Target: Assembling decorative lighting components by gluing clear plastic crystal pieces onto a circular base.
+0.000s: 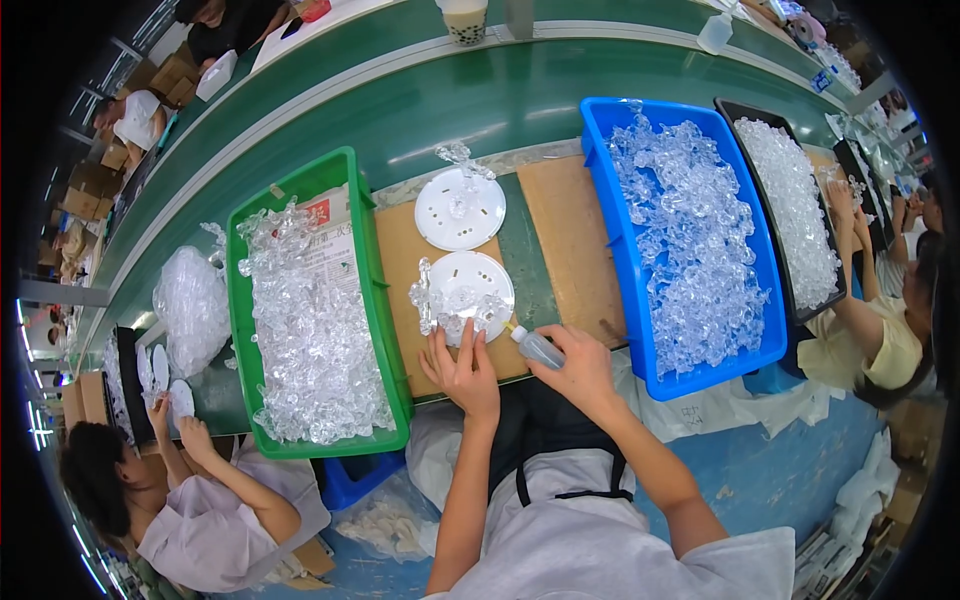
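Note:
My right hand (580, 372) is wrapped round a small clear squeeze bottle (541, 349), its yellowish nozzle pointing at the near right edge of a white round plate (492, 274). Clear plastic pieces (470, 302) sit on that plate, and more lie along its left side. My left hand (464, 378) rests at the plate's near edge with fingers stretched out, their tips by the clear pieces; whether they press on one I cannot tell. Just beyond is a second white round plate (462, 225), with a clear piece at its centre and another at its far edge.
A green bin (372, 290) of clear pieces stands left, a blue bin (597, 170) of them right, with a black tray (812, 190) beyond. Cardboard (570, 250) covers part of the green bench. A bagged bundle (190, 305) lies far left. Co-workers sit on both sides.

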The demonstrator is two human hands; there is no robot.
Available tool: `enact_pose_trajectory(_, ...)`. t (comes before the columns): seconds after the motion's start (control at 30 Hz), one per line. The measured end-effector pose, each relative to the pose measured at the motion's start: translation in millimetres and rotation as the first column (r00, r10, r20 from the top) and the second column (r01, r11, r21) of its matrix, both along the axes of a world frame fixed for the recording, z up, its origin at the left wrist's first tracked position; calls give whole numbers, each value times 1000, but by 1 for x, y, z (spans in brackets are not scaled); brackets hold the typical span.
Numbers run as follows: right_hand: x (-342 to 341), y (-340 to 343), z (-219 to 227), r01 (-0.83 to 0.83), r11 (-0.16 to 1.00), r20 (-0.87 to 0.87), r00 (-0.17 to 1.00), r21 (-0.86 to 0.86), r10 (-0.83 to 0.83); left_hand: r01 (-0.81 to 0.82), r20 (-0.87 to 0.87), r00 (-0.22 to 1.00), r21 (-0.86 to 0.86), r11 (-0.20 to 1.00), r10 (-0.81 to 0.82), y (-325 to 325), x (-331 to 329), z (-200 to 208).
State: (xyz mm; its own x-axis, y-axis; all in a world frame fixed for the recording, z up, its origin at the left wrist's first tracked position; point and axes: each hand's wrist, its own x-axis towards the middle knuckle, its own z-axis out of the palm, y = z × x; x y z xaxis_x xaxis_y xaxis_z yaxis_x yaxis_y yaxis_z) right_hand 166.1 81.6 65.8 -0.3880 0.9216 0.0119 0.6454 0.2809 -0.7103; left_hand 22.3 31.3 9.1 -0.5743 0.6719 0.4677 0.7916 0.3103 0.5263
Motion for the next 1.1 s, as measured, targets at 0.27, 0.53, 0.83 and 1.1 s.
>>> enact_pose_trajectory(0.27, -4, 3, 1, 27, 998, 47, 999, -52, -24, -4, -62, 998, -63, 998, 0, -2, -2, 1)
enact_pose_trajectory(0.53, 0, -15, 12, 97, 990, -34, 994, -104, -101, -23, 410, 908, 257, 966, -87, -18, -14, 28)
enact_pose_trajectory(0.83, -31, -30, 6, -73, 997, 6, 997, -38, 74, 147, 514, 832, 155, 977, -207, 2, -45, 36)
enact_pose_trajectory(1.1, -37, -29, 2, -73, 997, -5, 997, 19, 74, 144, 474, 860, 131, 981, -189, 2, -44, 36)
